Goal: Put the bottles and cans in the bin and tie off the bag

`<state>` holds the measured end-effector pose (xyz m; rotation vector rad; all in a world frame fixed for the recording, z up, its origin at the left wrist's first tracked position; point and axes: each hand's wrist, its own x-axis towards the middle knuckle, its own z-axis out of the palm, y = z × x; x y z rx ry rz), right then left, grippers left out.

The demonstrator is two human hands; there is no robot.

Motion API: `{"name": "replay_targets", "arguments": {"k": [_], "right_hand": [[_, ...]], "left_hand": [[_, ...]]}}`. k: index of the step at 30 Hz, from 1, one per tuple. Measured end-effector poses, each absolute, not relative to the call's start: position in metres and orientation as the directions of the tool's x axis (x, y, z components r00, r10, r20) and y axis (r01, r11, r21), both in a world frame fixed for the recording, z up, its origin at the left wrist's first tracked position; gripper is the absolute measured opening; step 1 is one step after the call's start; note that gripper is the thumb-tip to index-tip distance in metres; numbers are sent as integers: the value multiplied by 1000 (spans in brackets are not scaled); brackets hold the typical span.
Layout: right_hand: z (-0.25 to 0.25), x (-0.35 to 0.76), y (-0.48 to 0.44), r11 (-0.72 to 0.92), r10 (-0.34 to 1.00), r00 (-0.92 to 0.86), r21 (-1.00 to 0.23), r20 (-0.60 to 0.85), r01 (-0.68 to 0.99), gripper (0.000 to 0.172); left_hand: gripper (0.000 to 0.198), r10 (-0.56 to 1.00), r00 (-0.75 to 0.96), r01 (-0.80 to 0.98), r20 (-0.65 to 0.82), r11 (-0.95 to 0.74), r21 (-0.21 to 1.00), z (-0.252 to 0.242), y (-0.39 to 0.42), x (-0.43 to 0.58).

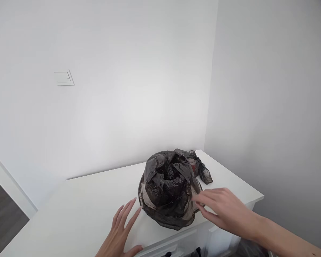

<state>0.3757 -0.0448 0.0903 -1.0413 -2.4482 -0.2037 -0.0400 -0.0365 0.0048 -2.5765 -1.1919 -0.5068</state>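
A crumpled, thin black plastic bag (167, 189) is bunched up on the white top of a cabinet (96, 200). Its rim is folded outward and its middle sinks into a hollow; whatever lies inside is hidden. My left hand (121, 228) is at the bag's lower left, open, with spread fingers near the edge and holding nothing. At the bag's right side, the thumb and fingertips of my right hand (216, 208) come together on the plastic rim. Behind it, to the right, lies a smaller knotted black bag (196, 166) with something pale and reddish showing through.
White walls meet in a corner behind the cabinet, and a light switch (64, 77) is on the left wall. Below the front edge are cabinet fronts with dark handles (198, 251). A dark floor (5, 217) shows at far left.
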Motion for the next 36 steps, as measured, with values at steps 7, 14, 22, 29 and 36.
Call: {"name": "replay_targets", "arguments": {"k": [7,14,22,29,36], "right_hand": [[186,333,6,730,680,-597,-317,426,605,39],[177,275,97,634,671,-699,-297,-247,714,50],[189,314,40,600,787,-572,-498,230,626,47],[169,314,9,672,740,-662,-91,118,735,48],[169,344,6,638,757,-638,51,139,768,49]], "left_hand": [[49,948,100,933,303,-195,302,-49,2,-77],[50,959,-25,926,283,-85,368,-67,9,-81],[43,941,1,934,338,-122,337,-63,4,-78],[43,953,10,922,304,-126,366,-56,1,-72],[43,949,21,915,316,-146,376,-54,-2,-70]]}}
